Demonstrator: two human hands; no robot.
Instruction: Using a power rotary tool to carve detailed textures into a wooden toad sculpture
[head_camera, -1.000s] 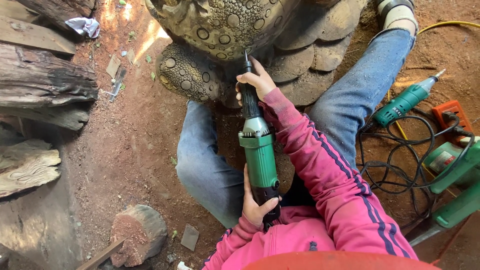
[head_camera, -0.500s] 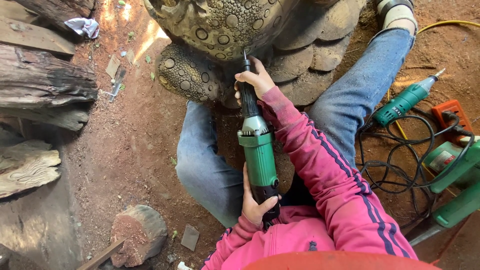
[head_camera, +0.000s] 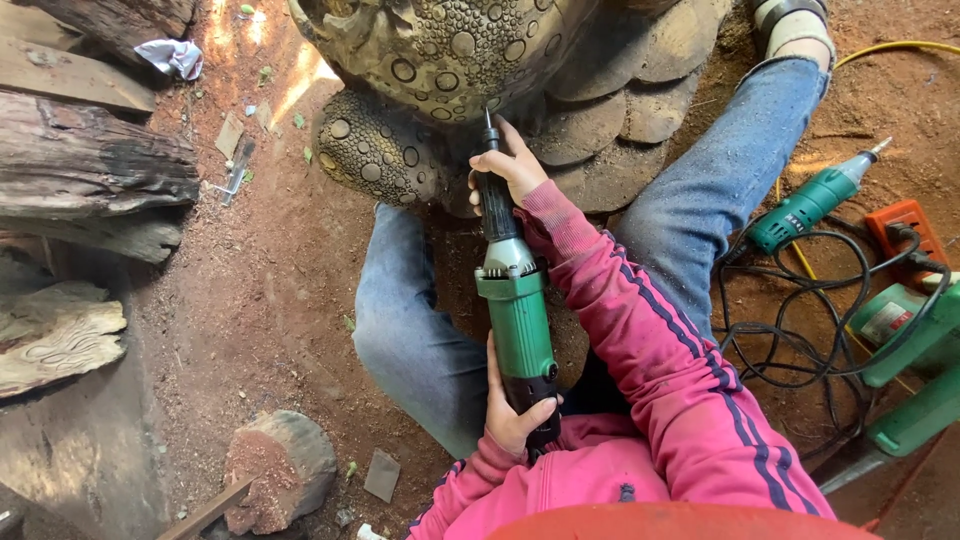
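Observation:
A green and black die grinder (head_camera: 517, 320) points away from me at a carved wooden sculpture (head_camera: 455, 60) covered in raised round bumps. My right hand (head_camera: 512, 168), in a pink sleeve, grips the grinder's black neck close to the carving. My left hand (head_camera: 515, 412) grips the black rear end of the tool near my waist. The tool tip (head_camera: 489, 120) touches the carved surface where the body meets a bumpy lower lobe (head_camera: 375, 150). My legs in blue jeans (head_camera: 410, 330) lie to either side of the sculpture's base on the dirt.
A second green grinder (head_camera: 812, 205), tangled black cables (head_camera: 800, 320), an orange power strip (head_camera: 905, 225) and green tool housings (head_camera: 915, 340) lie at the right. Rough logs (head_camera: 90, 170) and a carved wood slab (head_camera: 55, 340) sit at the left, a wood stump (head_camera: 280, 465) below.

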